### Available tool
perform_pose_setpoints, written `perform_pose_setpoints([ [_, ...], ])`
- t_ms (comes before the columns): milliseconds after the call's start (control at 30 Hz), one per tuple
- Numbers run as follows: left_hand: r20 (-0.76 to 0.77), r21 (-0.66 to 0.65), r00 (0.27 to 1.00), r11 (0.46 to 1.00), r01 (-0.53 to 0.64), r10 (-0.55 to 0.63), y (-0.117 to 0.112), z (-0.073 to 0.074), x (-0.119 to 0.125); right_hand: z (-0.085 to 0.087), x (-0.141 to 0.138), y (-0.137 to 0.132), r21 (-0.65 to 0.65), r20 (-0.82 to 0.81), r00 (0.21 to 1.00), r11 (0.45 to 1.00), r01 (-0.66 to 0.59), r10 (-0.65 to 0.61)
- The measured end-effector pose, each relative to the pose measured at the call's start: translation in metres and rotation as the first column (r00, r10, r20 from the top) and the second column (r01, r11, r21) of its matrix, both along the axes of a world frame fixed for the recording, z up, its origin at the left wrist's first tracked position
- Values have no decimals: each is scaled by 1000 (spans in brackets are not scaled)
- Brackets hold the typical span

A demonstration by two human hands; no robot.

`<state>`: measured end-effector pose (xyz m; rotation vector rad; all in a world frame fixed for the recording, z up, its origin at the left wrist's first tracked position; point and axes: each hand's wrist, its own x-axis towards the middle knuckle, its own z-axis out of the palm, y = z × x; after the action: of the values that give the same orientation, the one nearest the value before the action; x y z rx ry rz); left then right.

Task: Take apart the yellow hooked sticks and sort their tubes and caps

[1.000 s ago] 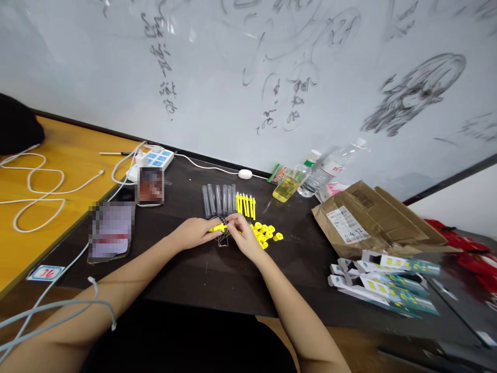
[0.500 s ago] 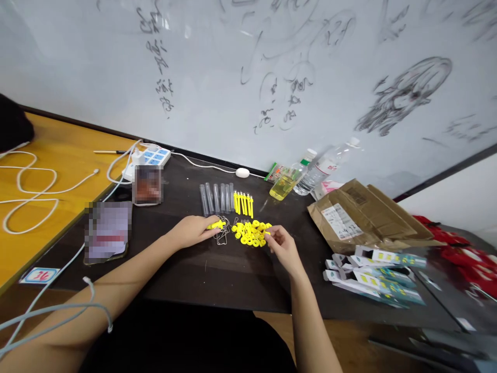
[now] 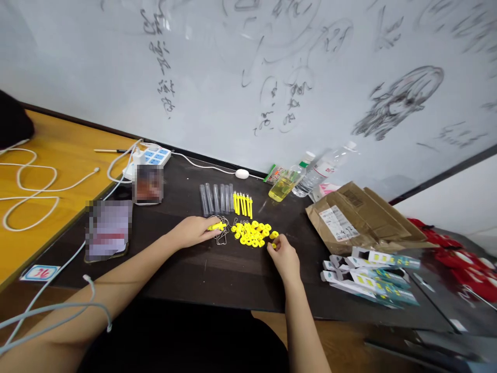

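Note:
My left hand (image 3: 192, 231) rests on the dark table (image 3: 217, 274), fingers closed on a small yellow plastic piece (image 3: 217, 226) beside some thin wire clips (image 3: 223, 237). My right hand (image 3: 283, 254) sits at the right edge of a heap of small yellow rings (image 3: 252, 234), pinching one yellow ring (image 3: 274, 245) between thumb and fingertips. Behind the heap lie a row of clear tubes (image 3: 216, 198) and a row of yellow pen-like parts (image 3: 243, 202).
Two blurred phones (image 3: 110, 229) and a power strip (image 3: 149, 157) with white cables lie at left. Bottles (image 3: 287, 182), a flattened cardboard box (image 3: 361, 220) and several packaged items (image 3: 373, 280) are at right. A scribbled whiteboard wall stands behind.
My right hand left the left hand, moved right to the heap of yellow rings and pinched one. The left hand stayed put with its yellow piece.

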<state>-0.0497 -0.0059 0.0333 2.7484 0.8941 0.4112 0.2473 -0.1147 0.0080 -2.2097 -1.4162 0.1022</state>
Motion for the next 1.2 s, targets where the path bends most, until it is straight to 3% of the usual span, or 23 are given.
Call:
perform_pose_setpoints([
  [133,51,-32,999,999,14,-12,1,-1,-1,-2,0,0,-69,44,999,998,-12,15],
  [367,125,-84,992,996,6,5,-3,4,-1,8,-8,-2,101,-27,999,995,26,-23],
  [500,164,-123,985,992,-23,43,-4,5,1,19,-41,2,215,-112,962,951,-220,248],
  [600,268,-155,961,987,-29,70,-4,4,3,28,-77,12,210,-246,826,859,-466,508],
  [700,393,-213,913,977,-28,112,-5,1,6,34,-108,27,191,-325,701,770,-609,635],
  [833,524,-398,824,917,16,214,-5,-4,9,33,-127,48,213,-309,720,783,-585,622],
  [967,546,-565,780,822,74,305,-5,-10,12,17,-130,57,299,-309,752,810,-505,583],
  [1100,526,-560,806,823,89,271,-8,-12,15,4,-127,55,325,-306,743,799,-506,595],
  [1200,507,-545,819,836,65,268,-10,-12,16,4,-125,54,332,-293,730,781,-529,618],
])
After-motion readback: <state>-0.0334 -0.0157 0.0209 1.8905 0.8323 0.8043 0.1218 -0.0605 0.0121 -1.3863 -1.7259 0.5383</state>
